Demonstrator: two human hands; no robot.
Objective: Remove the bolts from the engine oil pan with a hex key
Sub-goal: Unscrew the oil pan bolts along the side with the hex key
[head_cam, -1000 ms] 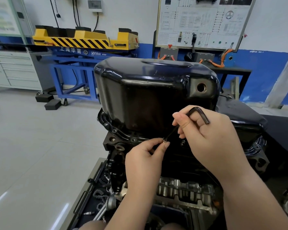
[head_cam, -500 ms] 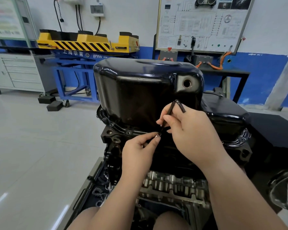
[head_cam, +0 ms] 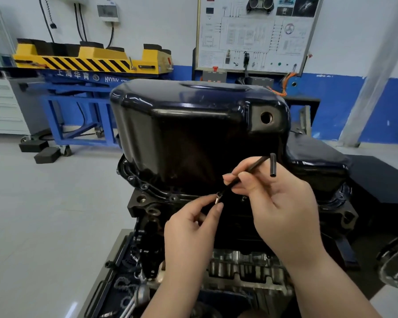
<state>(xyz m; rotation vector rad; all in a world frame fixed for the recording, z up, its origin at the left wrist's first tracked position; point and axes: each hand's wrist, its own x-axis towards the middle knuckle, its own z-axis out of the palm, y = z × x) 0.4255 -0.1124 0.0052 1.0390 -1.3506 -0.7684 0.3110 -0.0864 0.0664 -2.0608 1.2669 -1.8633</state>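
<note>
Nearest the camera, the bare-metal engine casting (head_cam: pixel 246 265) is sitting under both forearms, and a dark tray (head_cam: pixel 115 267) of loose metal pieces is lying to its left.

The left hand (head_cam: pixel 193 228) is reaching up from below. Its thumb and forefinger are pinching a small bolt (head_cam: pixel 217 199) and its other fingers are curling inward. The bolt is sitting at the lower tip of the hex key (head_cam: pixel 255 166), just in front of the pan's flange. I cannot tell whether it is clear of its hole.

The right hand (head_cam: pixel 283 203) is gripping the key's long shaft between thumb and fingertips. The shaft is slanting up to the right, and the short arm is hanging down past the knuckles.

Behind the hands, the glossy black oil pan (head_cam: pixel 193 134) is standing upturned on the engine, with its drain hole (head_cam: pixel 266 117) facing out at upper right. Two flange bolts (head_cam: pixel 144 186) are showing along the left rim.

Farther back, a yellow-and-black striped lift (head_cam: pixel 90 58) is resting on a blue stand (head_cam: pixel 78 106). A wiring training board (head_cam: pixel 255 33) is hanging on the wall.
</note>
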